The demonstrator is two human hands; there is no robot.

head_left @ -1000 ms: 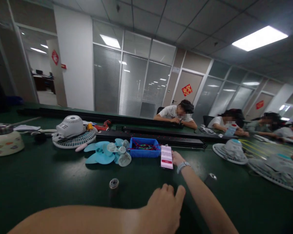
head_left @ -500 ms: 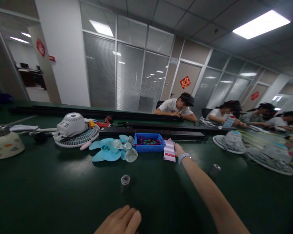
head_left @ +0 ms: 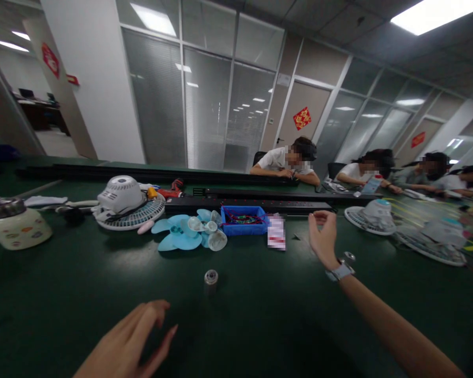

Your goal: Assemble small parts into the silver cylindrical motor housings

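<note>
My left hand [head_left: 132,338] is low over the green table with thumb and fingers apart, holding nothing. The closest thing to it is a small silver metal cylinder [head_left: 211,283] standing upright. My right hand [head_left: 324,237], a pale watch on its wrist, hovers further right. Its fingers are curved with a gap to the thumb, and nothing shows between them. A second small metal cylinder [head_left: 349,256] is partly hidden behind that wrist. Left of the right hand lies a flat pink-and-white printed item [head_left: 276,233], beside a blue bin [head_left: 244,229] of wires and small parts.
Light-blue fan blades [head_left: 179,239] lie left of the bin. Beyond them are a white fan housing [head_left: 122,197], a red tool [head_left: 174,189] and a cream jar [head_left: 18,230]. Long black bars [head_left: 256,205] cross behind. More fan parts [head_left: 372,218] lie right; several people sit opposite.
My right hand has left the pink-and-white item and moved right, toward the second cylinder. My left hand has shifted left and its fingers have spread. The view has tilted down slightly.
</note>
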